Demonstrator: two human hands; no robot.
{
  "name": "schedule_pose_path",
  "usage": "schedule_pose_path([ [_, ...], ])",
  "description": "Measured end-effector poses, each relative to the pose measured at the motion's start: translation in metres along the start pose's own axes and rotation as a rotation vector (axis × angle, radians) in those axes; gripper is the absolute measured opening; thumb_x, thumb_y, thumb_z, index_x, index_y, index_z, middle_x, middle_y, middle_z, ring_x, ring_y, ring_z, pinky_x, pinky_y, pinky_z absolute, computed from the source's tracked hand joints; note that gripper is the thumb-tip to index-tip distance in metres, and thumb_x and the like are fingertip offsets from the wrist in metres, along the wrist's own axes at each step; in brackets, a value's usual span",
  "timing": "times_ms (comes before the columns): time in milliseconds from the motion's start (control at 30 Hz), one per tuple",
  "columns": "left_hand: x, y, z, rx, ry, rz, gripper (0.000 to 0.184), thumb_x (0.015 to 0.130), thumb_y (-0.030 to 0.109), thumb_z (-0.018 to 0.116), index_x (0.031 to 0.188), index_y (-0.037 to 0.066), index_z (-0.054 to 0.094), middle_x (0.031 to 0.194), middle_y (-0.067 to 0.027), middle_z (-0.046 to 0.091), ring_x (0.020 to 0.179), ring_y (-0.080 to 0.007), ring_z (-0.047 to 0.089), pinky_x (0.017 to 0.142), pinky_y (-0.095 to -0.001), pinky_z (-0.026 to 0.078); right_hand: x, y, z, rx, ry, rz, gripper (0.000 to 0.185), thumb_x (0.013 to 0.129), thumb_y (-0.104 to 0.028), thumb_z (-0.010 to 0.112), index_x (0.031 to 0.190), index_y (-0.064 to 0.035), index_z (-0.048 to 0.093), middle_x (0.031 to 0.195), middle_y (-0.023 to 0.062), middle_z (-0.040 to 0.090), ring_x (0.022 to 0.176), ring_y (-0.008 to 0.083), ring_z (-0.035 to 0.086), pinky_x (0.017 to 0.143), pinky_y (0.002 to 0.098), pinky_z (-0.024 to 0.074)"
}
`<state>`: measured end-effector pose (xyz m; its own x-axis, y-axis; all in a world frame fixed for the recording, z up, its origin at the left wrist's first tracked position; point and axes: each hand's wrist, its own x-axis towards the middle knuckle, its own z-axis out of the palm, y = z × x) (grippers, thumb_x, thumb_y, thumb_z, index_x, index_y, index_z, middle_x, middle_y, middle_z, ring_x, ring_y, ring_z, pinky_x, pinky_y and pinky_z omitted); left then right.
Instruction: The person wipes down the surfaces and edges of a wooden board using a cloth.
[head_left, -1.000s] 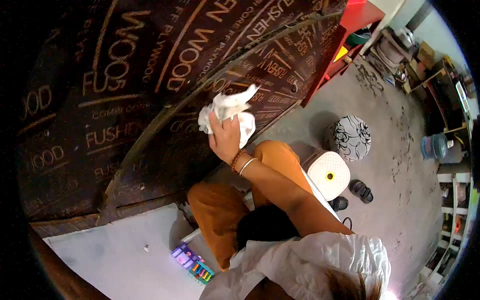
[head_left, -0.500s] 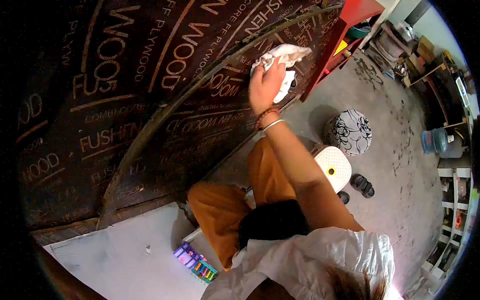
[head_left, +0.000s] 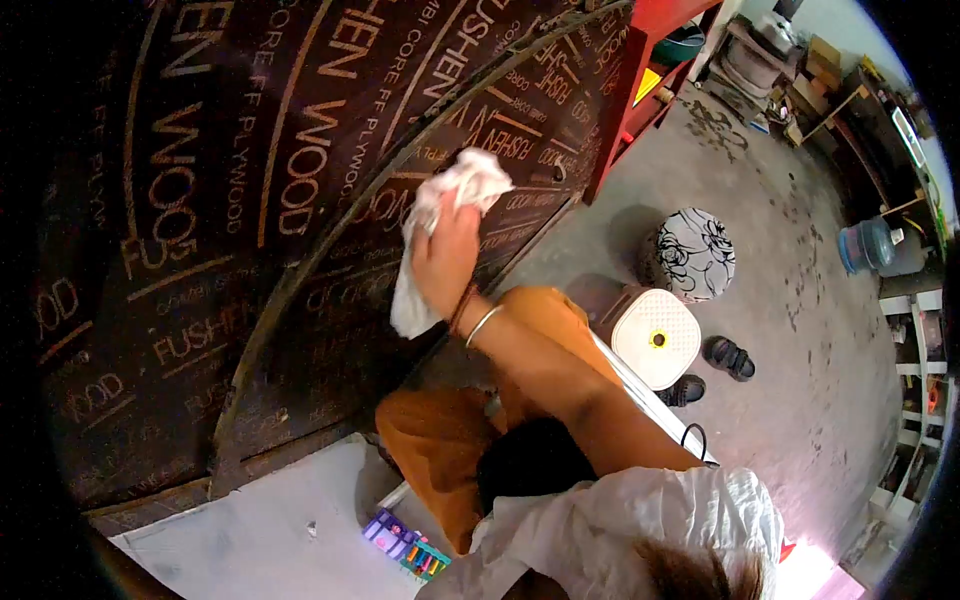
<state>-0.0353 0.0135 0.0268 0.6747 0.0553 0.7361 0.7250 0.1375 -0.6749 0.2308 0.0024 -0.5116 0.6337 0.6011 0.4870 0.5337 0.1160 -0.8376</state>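
My right hand [head_left: 447, 262] presses a crumpled white cloth [head_left: 473, 182] against a dark brown plywood panel [head_left: 330, 130] printed with lettering. The fingers are closed over the cloth, and part of it hangs down below the hand towards the panel's lower edge. A beaded bracelet and a pale bangle [head_left: 484, 326] circle the wrist. Beside the cloth, a long curved strip [head_left: 290, 275] runs diagonally across the panel. My left hand is out of view.
A white-topped stool [head_left: 655, 340] and a round stool with a black floral pattern [head_left: 694, 255] stand on the concrete floor, near black sandals [head_left: 728, 358]. A red shelf [head_left: 632, 95] adjoins the panel. Purple and teal toy-like items [head_left: 405, 545] lie at the bottom.
My right hand has moved left and down across the panel with the cloth, away from the red shelf. The view has shifted slightly.
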Motion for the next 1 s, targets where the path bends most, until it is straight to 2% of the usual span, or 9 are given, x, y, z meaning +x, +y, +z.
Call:
schedule_pose_path([
  [100,-0.004,0.019,-0.008,-0.027,0.016,-0.066,0.077,0.098,0.058,0.023,0.142,-0.004,0.035,0.148,-0.0252,0.031,0.139,-0.0389,0.027,0.114,-0.0505,0.024,0.061,0.033,-0.013,-0.113,0.137,-0.021,0.063,0.086,-0.015,0.056,0.139,0.0095,0.031,0.115,0.0330,0.045,0.109,0.0496,0.044,0.098,0.0506,0.0363],
  [200,-0.001,0.004,-0.004,-0.019,0.013,-0.015,0.079,0.098,0.060,0.022,0.142,-0.004,0.035,0.148,-0.0254,0.030,0.139,-0.0389,0.027,0.114,-0.0506,0.024,0.137,0.063,-0.038,-0.148,0.182,0.076,0.061,0.089,-0.017,0.052,0.140,0.0078,0.030,0.115,0.0320,0.046,0.105,0.0461,0.050,0.092,0.0483,0.0427],
  [300,-0.002,-0.003,0.001,-0.005,0.018,0.001,0.079,0.097,0.060,0.021,0.143,-0.003,0.035,0.148,-0.0258,0.031,0.139,-0.0391,0.027,0.114,-0.0504,0.024,0.204,0.099,-0.067,-0.002,0.207,0.182,0.040,0.091,-0.023,0.047,0.108,0.0126,0.051,0.103,0.0352,0.053,0.095,0.0490,0.054,0.087,0.0487,0.0438],
  [400,-0.003,0.008,-0.001,0.003,0.030,-0.028,0.078,0.098,0.060,0.021,0.142,-0.003,0.036,0.147,-0.0261,0.032,0.138,-0.0393,0.028,0.114,-0.0503,0.025,0.235,0.113,-0.082,0.055,0.248,0.248,0.040,0.091,-0.025,0.047,0.103,0.0123,0.055,0.104,0.0374,0.057,0.097,0.0473,0.056,0.086,0.0491,0.0429],
  [600,-0.001,-0.009,0.001,0.016,0.013,0.004,0.074,0.099,0.057,0.023,0.142,-0.002,0.037,0.148,-0.0238,0.033,0.137,-0.0390,0.030,0.113,-0.0513,0.025,0.158,0.091,-0.034,-0.150,0.224,0.149,0.058,0.087,-0.016,0.053,0.138,0.0053,0.038,0.115,0.0328,0.050,0.108,0.0481,0.049,0.095,0.0488,0.0394],
  [733,-0.003,-0.001,-0.002,0.028,0.010,-0.038,0.072,0.100,0.055,0.024,0.142,-0.002,0.037,0.148,-0.0246,0.032,0.138,-0.0387,0.030,0.113,-0.0518,0.025,0.071,0.032,-0.019,-0.071,0.060,0.109,0.066,0.080,-0.010,0.060,0.139,0.0048,0.035,0.111,0.0288,0.049,0.106,0.0473,0.045,0.093,0.0521,0.0378],
  [800,-0.003,-0.003,-0.003,0.020,-0.015,-0.036,0.071,0.100,0.054,0.024,0.144,0.000,0.036,0.149,-0.0231,0.032,0.138,-0.0379,0.028,0.113,-0.0513,0.024,0.043,0.017,-0.016,-0.099,0.114,-0.110,0.068,0.075,-0.007,0.064,0.137,0.0039,0.036,0.110,0.0272,0.048,0.102,0.0456,0.045,0.089,0.0526,0.0385],
  [867,-0.003,0.001,-0.005,0.025,-0.009,-0.043,0.069,0.100,0.054,0.024,0.144,0.001,0.036,0.149,-0.0216,0.032,0.138,-0.0378,0.028,0.113,-0.0513,0.024,0.052,0.018,-0.020,-0.033,-0.006,0.037,0.067,0.075,-0.006,0.063,0.135,0.0037,0.037,0.108,0.0261,0.047,0.100,0.0447,0.045,0.088,0.0500,0.0391],
  [1000,-0.005,-0.001,-0.005,0.028,-0.039,-0.071,0.070,0.100,0.054,0.024,0.143,0.000,0.036,0.149,-0.0228,0.032,0.138,-0.0382,0.029,0.113,-0.0523,0.024,0.121,0.031,-0.037,-0.057,0.164,0.115,0.065,0.074,-0.005,0.056,0.135,0.0070,0.035,0.106,0.0268,0.046,0.101,0.0450,0.045,0.088,0.0497,0.0390],
])
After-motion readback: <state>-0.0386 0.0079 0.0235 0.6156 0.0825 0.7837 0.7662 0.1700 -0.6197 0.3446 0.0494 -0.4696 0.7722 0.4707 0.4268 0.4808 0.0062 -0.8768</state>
